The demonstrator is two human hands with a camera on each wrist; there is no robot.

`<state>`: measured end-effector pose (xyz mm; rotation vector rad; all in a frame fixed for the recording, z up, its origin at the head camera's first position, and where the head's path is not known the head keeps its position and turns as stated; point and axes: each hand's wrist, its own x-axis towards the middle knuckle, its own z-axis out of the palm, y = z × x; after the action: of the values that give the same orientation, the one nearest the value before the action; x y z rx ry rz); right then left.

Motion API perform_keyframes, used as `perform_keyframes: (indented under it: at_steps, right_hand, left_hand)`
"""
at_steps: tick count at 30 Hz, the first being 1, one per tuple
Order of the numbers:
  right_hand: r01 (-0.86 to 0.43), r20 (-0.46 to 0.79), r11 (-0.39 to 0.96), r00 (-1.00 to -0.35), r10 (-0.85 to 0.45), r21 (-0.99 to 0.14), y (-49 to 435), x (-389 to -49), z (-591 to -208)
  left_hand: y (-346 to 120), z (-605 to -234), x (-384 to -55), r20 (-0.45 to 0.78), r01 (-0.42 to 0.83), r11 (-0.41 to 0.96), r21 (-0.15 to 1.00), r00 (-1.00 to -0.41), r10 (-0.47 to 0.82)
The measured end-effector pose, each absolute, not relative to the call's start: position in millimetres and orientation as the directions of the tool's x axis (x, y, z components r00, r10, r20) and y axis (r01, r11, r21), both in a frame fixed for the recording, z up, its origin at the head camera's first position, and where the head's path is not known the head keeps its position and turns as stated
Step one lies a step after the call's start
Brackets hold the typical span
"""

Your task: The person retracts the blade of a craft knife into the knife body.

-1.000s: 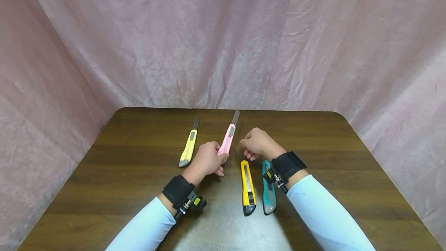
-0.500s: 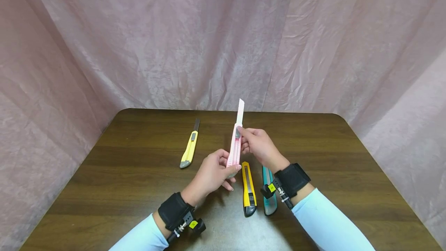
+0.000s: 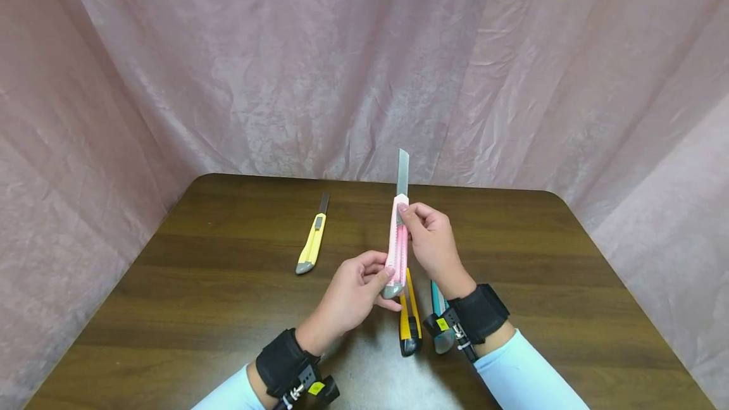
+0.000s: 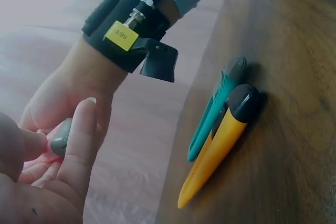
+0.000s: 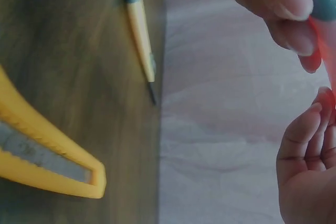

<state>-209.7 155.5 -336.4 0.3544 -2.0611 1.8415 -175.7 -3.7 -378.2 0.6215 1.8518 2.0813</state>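
Observation:
A pink box cutter (image 3: 393, 248) is held up over the table, its blade (image 3: 403, 173) extended and pointing away. My left hand (image 3: 348, 293) pinches the handle near its grey end cap (image 4: 61, 138). At the blade end, my right hand (image 3: 435, 245) grips the handle, thumb on the slider. An orange-yellow box cutter (image 3: 411, 328) lies below, partly covered by the pink one in the head view. Beside it is a teal box cutter (image 4: 212, 111), overlapped by the right wrist in the head view. A pale yellow box cutter (image 3: 311, 244) with its blade out rests farther left.
All of this is on or over a brown wooden table (image 3: 188, 309) with rounded far corners. A pink curtain (image 3: 319, 68) hangs behind the table and along its sides. Each wrist wears a black strap (image 3: 481, 314) with a small camera.
The pink box cutter has risen and shifted slightly right, now more upright. My right hand, earlier beside it and holding nothing, has taken hold near the slider.

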Motion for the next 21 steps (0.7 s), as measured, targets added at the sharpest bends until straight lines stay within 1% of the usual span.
perform_keyframes:
  at_steps: [5,8,12,15,18,21]
  right_hand:
    - [-0.483,0.491,0.113,-0.869,0.064,-0.868,159.5,-205.3,-334.1]
    - [-0.516,0.527,0.127,-0.846,0.082,-0.847,157.8,-196.8,-323.5]
    - [-0.532,0.548,0.135,-0.824,0.143,-0.836,156.9,-194.4,-317.7]
    - [-0.527,0.546,0.141,-0.818,0.180,-0.838,155.9,-195.9,-318.5]
    - [-0.514,0.536,0.152,-0.821,0.197,-0.844,153.7,-196.9,-321.2]
    - [-0.510,0.535,0.165,-0.820,0.202,-0.844,152.0,-197.4,-323.6]
  left_hand:
    - [0.7,-365.7,-166.1,0.175,0.115,-0.151,0.982,-0.856,0.487]
    - [2.0,-353.9,-159.8,0.191,0.139,-0.143,0.980,-0.859,0.476]
    - [3.4,-348.2,-160.2,0.249,0.222,-0.115,0.968,-0.852,0.461]
    - [4.0,-349.1,-163.3,0.267,0.257,-0.084,0.963,-0.853,0.449]
    - [3.3,-354.1,-166.2,0.248,0.240,-0.074,0.968,-0.864,0.439]
    - [2.7,-367.6,-173.5,0.238,0.223,-0.087,0.971,-0.867,0.439]
